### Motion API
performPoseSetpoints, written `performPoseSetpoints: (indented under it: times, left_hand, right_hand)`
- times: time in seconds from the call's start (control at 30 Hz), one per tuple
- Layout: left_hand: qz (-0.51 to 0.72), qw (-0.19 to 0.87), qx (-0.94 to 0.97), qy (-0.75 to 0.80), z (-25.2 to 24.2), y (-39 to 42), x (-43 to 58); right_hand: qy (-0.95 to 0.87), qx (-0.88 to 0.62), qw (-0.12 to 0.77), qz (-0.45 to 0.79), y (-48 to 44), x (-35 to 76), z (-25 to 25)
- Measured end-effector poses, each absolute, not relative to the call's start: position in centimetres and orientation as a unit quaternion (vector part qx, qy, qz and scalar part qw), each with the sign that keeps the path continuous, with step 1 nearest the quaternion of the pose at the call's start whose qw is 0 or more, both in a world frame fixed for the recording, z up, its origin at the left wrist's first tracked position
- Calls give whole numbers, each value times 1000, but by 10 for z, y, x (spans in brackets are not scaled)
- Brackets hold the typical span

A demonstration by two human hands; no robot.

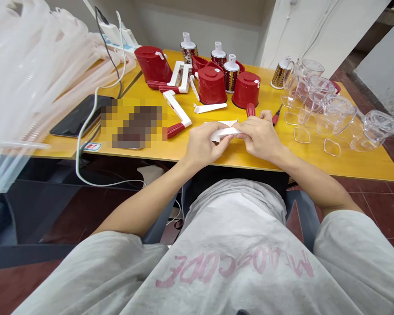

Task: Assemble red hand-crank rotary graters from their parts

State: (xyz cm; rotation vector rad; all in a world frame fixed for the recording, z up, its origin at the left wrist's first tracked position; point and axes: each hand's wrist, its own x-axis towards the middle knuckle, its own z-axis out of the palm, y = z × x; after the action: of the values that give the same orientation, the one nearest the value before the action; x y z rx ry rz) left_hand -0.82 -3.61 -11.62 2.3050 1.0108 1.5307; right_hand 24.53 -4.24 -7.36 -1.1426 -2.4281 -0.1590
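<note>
Both hands grip one item: left hand (202, 146) and right hand (261, 135) pinch a smooth, curved white plastic part (226, 132) between them. Close by toward eleven o'clock lies a slim white arm (210, 108); at ten, an angled white crank (179, 108) with a red grip. Rounded red housings (212, 85) and perforated metal drums (230, 78) stand around twelve; transparent plastic bodies (339, 114) cluster between two and three. Beneath is a flat yellow tabletop (265, 99), the pinched part near its front edge; a pale wall (197, 19) rises at twelve, dark red floor tiles (374, 201) show at four.

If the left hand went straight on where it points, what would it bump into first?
Past the white plastic piece it holds, the left hand would probably meet the right hand; depth is unclear.
</note>
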Motion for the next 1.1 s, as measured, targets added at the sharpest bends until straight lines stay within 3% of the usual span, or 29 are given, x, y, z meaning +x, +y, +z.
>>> performPoseSetpoints:
  times: [0.57, 0.8, 1.1]
  left_hand:
    - [470, 95, 808, 342, -118, -29, -13]
    - [491, 70, 786, 370, -117, -37, -7]
    - [497, 89, 776, 377, -115, -37, -8]
  right_hand:
    - [-919, -342, 187, -62, -13, 263, -93]
    - [-897, -377, 202, -116, -24, 252, -95]
    - [-885, -409, 204, -94, -28, 244, -92]
